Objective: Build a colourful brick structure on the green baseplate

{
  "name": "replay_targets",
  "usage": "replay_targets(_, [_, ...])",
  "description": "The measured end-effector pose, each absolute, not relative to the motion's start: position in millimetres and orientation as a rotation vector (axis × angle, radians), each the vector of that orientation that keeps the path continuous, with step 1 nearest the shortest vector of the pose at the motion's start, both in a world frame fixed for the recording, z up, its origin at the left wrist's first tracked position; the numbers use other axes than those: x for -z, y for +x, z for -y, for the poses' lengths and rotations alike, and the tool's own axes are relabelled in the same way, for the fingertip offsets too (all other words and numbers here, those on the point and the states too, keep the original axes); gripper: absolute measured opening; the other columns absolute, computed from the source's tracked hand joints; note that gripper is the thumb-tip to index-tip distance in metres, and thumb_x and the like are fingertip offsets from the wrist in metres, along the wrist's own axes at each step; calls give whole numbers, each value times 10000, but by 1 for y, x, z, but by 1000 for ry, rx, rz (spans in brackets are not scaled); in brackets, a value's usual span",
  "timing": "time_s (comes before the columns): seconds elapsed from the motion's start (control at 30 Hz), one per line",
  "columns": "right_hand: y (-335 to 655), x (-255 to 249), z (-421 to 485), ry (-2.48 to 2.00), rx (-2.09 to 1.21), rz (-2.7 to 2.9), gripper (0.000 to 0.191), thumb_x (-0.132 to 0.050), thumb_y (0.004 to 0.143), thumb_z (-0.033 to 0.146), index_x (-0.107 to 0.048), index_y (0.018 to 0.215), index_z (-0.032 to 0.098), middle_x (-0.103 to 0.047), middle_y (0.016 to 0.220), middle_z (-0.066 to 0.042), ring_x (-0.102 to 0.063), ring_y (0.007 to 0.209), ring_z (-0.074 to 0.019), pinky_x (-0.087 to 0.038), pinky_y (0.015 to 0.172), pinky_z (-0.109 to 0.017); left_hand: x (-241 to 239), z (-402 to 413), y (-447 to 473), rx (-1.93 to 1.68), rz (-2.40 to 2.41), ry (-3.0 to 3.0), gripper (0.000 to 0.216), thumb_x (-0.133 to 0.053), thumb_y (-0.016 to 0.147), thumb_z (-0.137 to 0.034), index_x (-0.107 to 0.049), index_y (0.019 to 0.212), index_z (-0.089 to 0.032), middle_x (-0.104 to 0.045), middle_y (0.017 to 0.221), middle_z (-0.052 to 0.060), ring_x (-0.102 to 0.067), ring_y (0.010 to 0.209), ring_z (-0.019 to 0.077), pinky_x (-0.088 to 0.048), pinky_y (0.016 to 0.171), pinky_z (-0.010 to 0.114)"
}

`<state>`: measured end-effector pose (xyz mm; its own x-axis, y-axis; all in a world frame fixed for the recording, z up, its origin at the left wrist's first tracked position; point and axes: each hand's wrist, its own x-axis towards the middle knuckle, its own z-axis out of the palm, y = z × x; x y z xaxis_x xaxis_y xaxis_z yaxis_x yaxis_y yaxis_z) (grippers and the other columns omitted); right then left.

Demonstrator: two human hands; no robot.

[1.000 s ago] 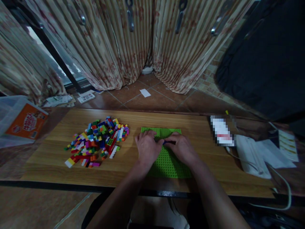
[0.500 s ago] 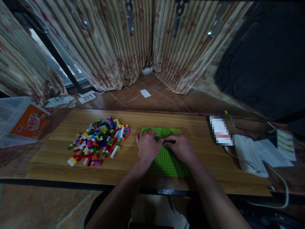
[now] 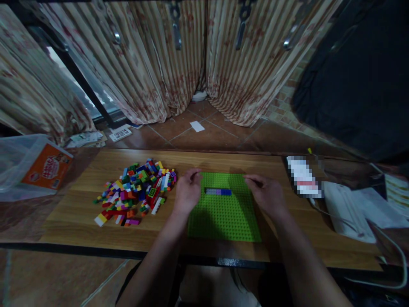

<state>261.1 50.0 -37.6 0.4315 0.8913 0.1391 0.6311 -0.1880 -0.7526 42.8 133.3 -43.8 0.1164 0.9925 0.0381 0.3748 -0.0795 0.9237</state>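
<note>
A green studded baseplate [image 3: 225, 217] lies on the table in front of me. Pressed onto its upper part is a short row of bricks: a grey brick [image 3: 210, 192] at the left, a light purple one [image 3: 218, 192] beside it, and a blue brick [image 3: 226, 192] at the right end. My left hand [image 3: 188, 192] is by the plate's upper left corner with its fingers curled. At the upper right corner, my right hand [image 3: 266, 194] has thumb and fingers drawn together. Whether either hand holds anything is not visible.
A heap of mixed coloured bricks [image 3: 134, 192] lies on the wooden table [image 3: 76, 226] to the left. Farther left stands a clear plastic box [image 3: 19, 149] with an orange label. Toward the right are a phone [image 3: 303, 175], a white object [image 3: 347, 213], papers and a cable.
Both hands have moved apart from the middle of the baseplate to its upper corners, letting go of the blue brick. The row of bricks is now uncovered. The view has shifted slightly.
</note>
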Motion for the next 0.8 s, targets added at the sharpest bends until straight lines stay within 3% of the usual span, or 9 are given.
replay_targets(0.5, [237,34,-49,-1929,-496,1423,221,-558,842,316,-759,878,229,-775,904,-41,-709,830,-212,-515,787,-339,37,-116,49,-857,-1280,1722,206,-544,872,-169,-676,1030,-175,-734,948,47,-680,861,158,-530,831,281])
replay_targets(0.67, [228,36,-49,-1927,-610,1487,209,-563,836,295,-757,839,218,-769,870,-45,-700,789,-209,-502,739,-332,36,-103,56,-746,-1140,1982,211,-621,825,-146,-680,1015,-217,-715,1018,27,-642,1001,178,-497,943,324])
replay_targets(0.8, [226,37,-49,-1921,-619,1506,222,-546,844,271,-759,832,210,-771,860,-54,-705,785,-211,-504,719,-324,38,-95,61,-651,-1042,2231,196,-607,830,-114,-697,973,-213,-706,969,27,-612,978,195,-457,971,373])
